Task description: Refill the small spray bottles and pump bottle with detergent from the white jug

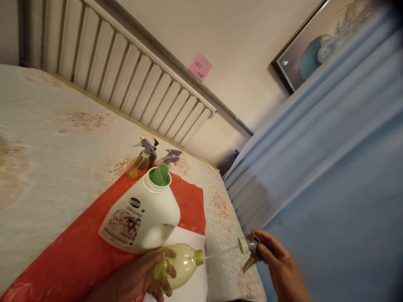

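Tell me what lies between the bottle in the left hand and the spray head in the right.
In the head view, only the thin dip tube spans from the open-necked bottle to the spray head; patterned bedcover lies below.

yellow bottle uncapped, tilted; spray head detached
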`<state>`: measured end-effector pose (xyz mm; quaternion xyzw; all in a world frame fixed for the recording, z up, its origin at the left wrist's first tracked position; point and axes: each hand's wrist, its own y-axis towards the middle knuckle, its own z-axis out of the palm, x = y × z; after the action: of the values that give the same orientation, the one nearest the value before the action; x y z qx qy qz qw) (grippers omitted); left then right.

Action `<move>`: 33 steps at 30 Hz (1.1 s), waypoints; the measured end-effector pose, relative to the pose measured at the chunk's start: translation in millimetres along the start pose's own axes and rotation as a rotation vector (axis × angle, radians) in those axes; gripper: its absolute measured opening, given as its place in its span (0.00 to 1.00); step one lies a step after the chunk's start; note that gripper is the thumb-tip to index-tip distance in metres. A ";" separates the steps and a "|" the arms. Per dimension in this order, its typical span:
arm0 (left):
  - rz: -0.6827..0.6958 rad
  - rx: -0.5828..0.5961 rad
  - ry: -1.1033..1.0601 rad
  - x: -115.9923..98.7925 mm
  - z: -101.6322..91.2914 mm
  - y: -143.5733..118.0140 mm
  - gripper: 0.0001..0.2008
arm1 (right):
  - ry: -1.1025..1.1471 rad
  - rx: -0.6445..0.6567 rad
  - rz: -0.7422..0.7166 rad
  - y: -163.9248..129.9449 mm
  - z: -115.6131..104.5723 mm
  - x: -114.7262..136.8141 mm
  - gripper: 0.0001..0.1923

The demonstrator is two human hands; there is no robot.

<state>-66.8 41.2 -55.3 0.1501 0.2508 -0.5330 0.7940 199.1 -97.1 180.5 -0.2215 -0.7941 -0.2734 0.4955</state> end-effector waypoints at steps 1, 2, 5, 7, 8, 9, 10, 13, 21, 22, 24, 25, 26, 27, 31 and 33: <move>-0.005 0.004 0.005 -0.8 1.1 -0.6 0.32 | 0.045 -0.015 0.028 3.4 -0.3 -4.2 0.23; -0.008 0.002 0.012 -2.0 2.5 -1.3 0.32 | 0.083 -0.026 0.056 6.6 0.1 -8.1 0.22; -0.008 -0.047 0.040 -6.0 7.7 -3.6 0.34 | 0.151 -0.020 0.132 14.0 1.9 -17.4 0.22; -0.011 -0.079 0.053 -7.8 10.0 -4.9 0.35 | 0.167 -0.002 0.160 17.6 1.1 -21.5 0.22; -0.017 -0.086 0.057 -8.2 10.4 -5.3 0.36 | 0.168 0.001 0.167 19.2 0.0 -23.1 0.22; -0.025 -0.089 0.060 -8.2 10.3 -5.5 0.36 | 0.166 0.001 0.169 20.9 -1.4 -24.5 0.22; -0.031 -0.095 0.063 -7.9 9.8 -5.4 0.36 | 0.163 -0.001 0.169 22.6 -2.9 -26.0 0.22; -0.031 -0.116 0.067 -6.2 7.0 -3.7 0.34 | 0.157 -0.028 0.150 28.6 -5.1 -31.7 0.21; -0.043 0.001 -0.005 -3.1 6.2 -0.9 0.32 | 0.276 -0.015 0.191 53.2 16.9 -72.6 0.20; -0.048 0.016 -0.003 -2.9 6.2 -0.9 0.32 | 0.305 0.019 0.229 57.9 22.0 -79.9 0.20; -0.049 0.046 0.003 -1.9 5.5 -0.4 0.32 | 0.371 0.057 0.300 67.8 35.3 -95.0 0.21; -0.047 0.062 0.005 -1.2 4.8 0.2 0.33 | 0.409 0.023 0.327 72.5 44.1 -102.6 0.22; -0.044 0.080 0.008 -0.5 4.0 0.8 0.34 | 0.416 0.015 0.341 76.6 54.4 -110.1 0.23; -0.041 0.098 0.009 0.2 3.1 1.4 0.36 | 0.418 0.019 0.351 79.9 66.2 -117.4 0.23; -0.022 0.110 0.020 0.7 0.9 1.9 0.34 | 0.409 0.085 0.401 86.0 121.1 -142.3 0.19; -0.019 0.091 0.038 -1.4 2.1 0.3 0.33 | 0.392 0.117 0.423 88.4 146.3 -150.4 0.15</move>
<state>-66.5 41.3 -52.8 0.1938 0.2428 -0.5483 0.7764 218.5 52.9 10.4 -0.2962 -0.6340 -0.1552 0.6973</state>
